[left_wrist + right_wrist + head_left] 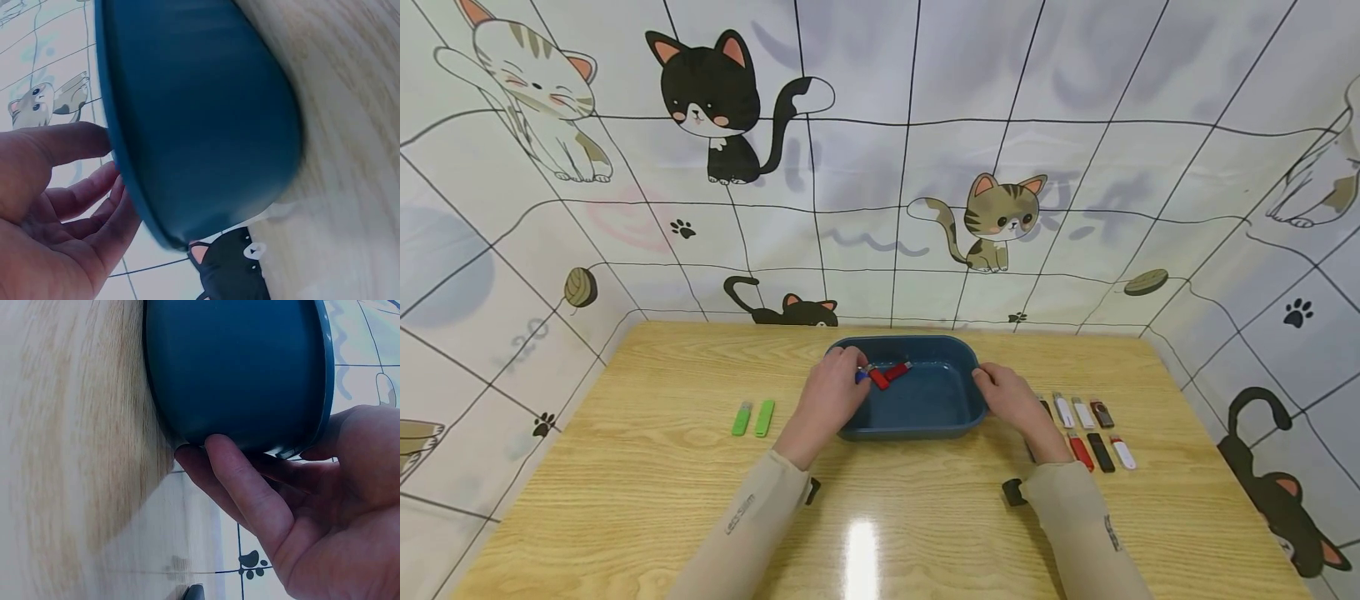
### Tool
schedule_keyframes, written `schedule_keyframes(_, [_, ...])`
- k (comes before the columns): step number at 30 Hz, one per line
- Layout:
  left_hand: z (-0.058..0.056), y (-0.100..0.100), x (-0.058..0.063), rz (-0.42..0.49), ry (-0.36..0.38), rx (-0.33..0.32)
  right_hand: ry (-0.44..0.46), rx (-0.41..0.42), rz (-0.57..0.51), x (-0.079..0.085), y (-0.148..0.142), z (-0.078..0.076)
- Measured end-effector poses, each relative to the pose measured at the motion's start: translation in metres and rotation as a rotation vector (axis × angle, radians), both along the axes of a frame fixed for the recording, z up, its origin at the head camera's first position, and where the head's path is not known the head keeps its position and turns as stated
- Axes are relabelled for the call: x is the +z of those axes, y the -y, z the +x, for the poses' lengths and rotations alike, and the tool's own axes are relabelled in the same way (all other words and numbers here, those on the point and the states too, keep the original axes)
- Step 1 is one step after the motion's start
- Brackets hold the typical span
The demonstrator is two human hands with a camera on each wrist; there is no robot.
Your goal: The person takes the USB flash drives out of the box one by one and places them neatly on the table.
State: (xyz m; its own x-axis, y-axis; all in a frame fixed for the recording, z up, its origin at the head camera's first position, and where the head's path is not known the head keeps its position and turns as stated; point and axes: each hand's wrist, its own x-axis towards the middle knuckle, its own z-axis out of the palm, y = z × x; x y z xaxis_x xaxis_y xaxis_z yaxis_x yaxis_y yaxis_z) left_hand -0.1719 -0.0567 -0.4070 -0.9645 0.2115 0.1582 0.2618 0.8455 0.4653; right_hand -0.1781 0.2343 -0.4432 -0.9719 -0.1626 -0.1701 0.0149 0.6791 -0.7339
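A dark blue plastic bin (pixel 917 432) stands on the table, with red USB flash drives (pixel 897 371) and a blue one (pixel 862 377) inside at its left. My left hand (pixel 837 385) reaches over the bin's left rim, its fingertips right at the blue drive. In the left wrist view the bin wall hides those fingertips, so I cannot tell whether they pinch the drive. My right hand (pixel 1009 397) holds the bin's right end, thumb at the rim. In the right wrist view its fingers (pixel 240 478) curl against the outer wall (pixel 237 375).
Two green USB drives (pixel 763 418) lie left of the bin. To the right, beside my right forearm, several more form two rows, among them a red one (pixel 1080 452), a black one (pixel 1101 452) and white ones (pixel 1082 413). A cat-patterned cloth (pixel 865 167) hangs behind the table (pixel 647 500).
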Motion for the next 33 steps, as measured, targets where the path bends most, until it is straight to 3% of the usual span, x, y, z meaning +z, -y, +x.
schedule_keyframes(20, [0.015,0.03,0.02,0.08,-0.035,0.074,0.005,-0.007,-0.001,0.0,0.0,0.0])
schedule_keyframes(33, [0.018,0.065,0.015,0.082,-0.02,0.144,0.003,-0.013,0.004,0.0,0.0,0.0])
